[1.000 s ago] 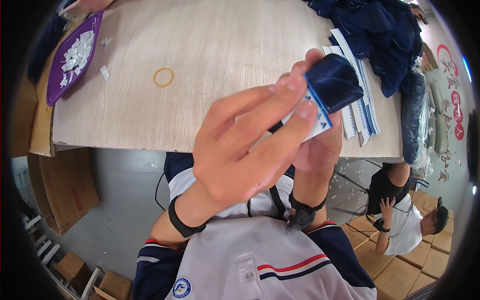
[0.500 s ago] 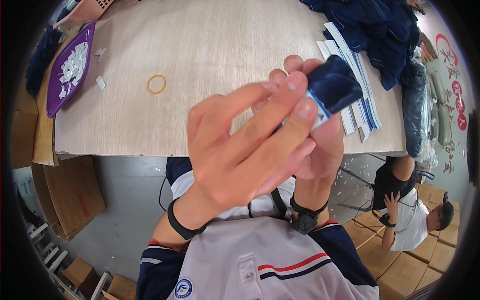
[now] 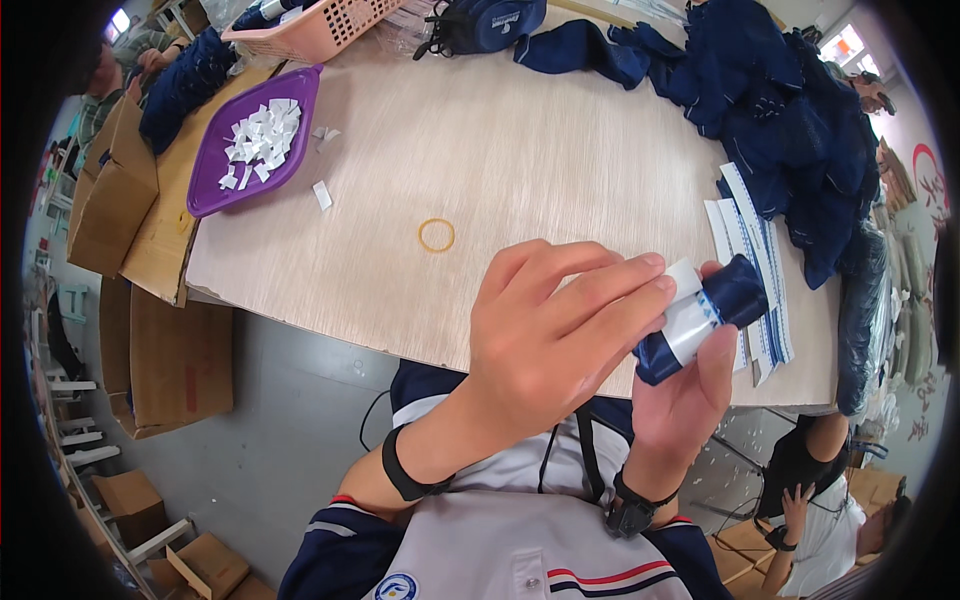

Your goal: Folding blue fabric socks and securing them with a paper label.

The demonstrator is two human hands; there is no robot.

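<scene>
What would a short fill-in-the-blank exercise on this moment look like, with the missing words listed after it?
1. The bundle in the right hand, with a white band around it, is dark ____.
2. The tray holding many small white pieces is coloured ____.
3. As the person sees it, the long white strips lie toward the ____ side of the table.
4. The yellow ring lies to the ____ of those strips.

Missing words: blue; purple; right; left.

floor (image 3: 290, 400): grey | table (image 3: 380, 150): pale wood-grain top | wall (image 3: 922, 300): pale, red markings | window (image 3: 847, 48): bright
</scene>
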